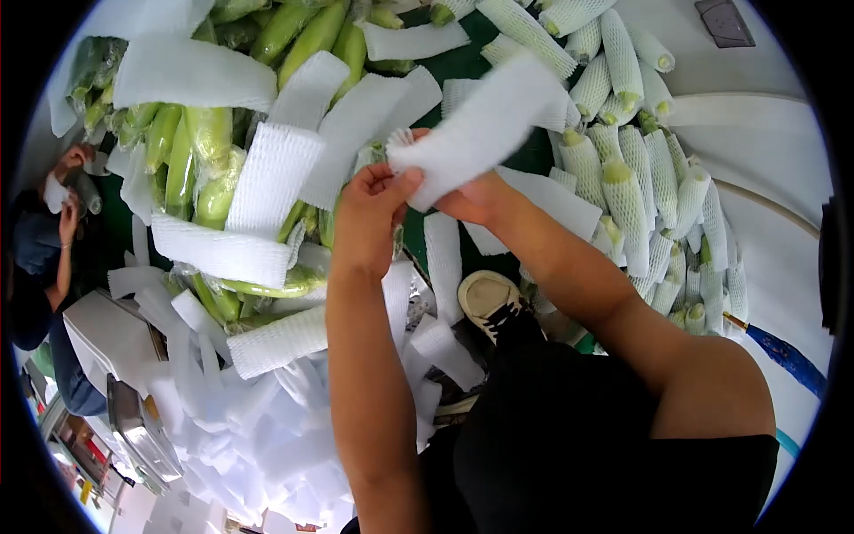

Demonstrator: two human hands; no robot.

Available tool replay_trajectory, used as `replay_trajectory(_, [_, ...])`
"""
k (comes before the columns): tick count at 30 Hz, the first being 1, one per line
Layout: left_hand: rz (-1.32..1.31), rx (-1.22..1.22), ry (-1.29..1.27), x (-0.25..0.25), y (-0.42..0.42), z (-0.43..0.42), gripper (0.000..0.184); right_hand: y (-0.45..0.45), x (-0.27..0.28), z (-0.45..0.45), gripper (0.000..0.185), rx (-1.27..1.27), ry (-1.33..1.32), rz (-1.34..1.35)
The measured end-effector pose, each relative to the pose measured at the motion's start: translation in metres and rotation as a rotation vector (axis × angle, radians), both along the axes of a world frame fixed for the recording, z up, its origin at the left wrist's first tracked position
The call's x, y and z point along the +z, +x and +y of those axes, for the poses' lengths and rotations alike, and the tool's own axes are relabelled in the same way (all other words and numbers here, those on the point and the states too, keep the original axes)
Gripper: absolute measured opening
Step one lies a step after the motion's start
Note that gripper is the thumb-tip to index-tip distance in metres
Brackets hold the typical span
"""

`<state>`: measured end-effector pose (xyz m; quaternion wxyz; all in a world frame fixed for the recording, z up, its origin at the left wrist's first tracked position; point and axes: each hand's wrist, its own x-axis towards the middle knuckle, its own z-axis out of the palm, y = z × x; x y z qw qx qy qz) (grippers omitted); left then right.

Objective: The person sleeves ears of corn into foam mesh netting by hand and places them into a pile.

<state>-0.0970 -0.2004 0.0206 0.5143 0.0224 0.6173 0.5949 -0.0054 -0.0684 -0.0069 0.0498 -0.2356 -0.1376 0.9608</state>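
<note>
A pale wall fills the right of the frame, crossed by a curving raised band and bearing a dark square plate near the top; a blue umbrella stands out against it. Dark green floor shows in gaps around the centre and upper middle. At left sits a white box, with brighter light and small clutter in the lower left corner.

Bagged vegetables lie left, sleeved vegetables right, loose sleeves between.
</note>
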Motion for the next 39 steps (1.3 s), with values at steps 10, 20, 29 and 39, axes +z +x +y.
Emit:
replay_trajectory(10, [0.011, 0.232, 0.148, -0.018, -0.011, -0.013, 0.014, 0.004, -0.049, 0.005, 0.033, 0.141, 0.878, -0.242])
replay_trajectory(20, [0.547, 0.754, -0.185, -0.003, 0.012, -0.017, 0.019, -0.022, -0.028, -0.048, 0.052, 0.059, 0.478, -0.310])
replay_trajectory(29, [0.069, 1.219, -0.090, -0.070, 0.128, -0.126, 0.020, 0.032, -0.080, -0.131, 0.019, 0.422, 1.059, -0.253])
replay_trajectory(39, [1.260, 0.370, -0.518, -0.050, 0.113, -0.109, 0.050, 0.048, -0.104, -0.090, 0.035, 0.490, 0.798, 0.089])
